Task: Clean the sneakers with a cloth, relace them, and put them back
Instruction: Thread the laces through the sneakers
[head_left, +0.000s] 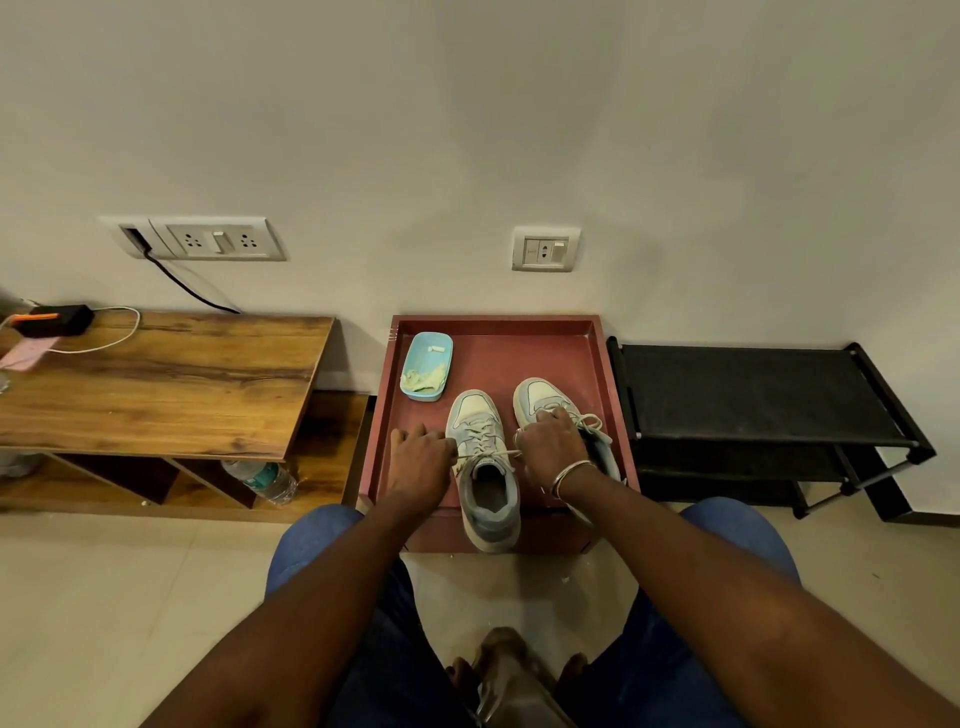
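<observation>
- The left sneaker (485, 483) stands in a red tray (519, 353) on the floor, toe towards the far wall and heel over the tray's near edge.
- Its lace (488, 455) is stretched taut across the top eyelets, between the two hands.
- The left hand (421, 460), fingers curled, pinches the lace's left end just left of that sneaker.
- The right hand (550, 447), also curled, grips the lace's right end; a metal bangle (571, 474) circles its wrist.
- The right sneaker (543, 397) sits just right and slightly farther, partly hidden behind the right hand.
- A yellowish cloth (423, 378) lies in a blue container (421, 353) at the tray's far left.
- A wooden table (156, 379) stands to the left, with a water bottle (265, 480) beneath it.
- A black shoe rack (753, 395) stands to the right.
</observation>
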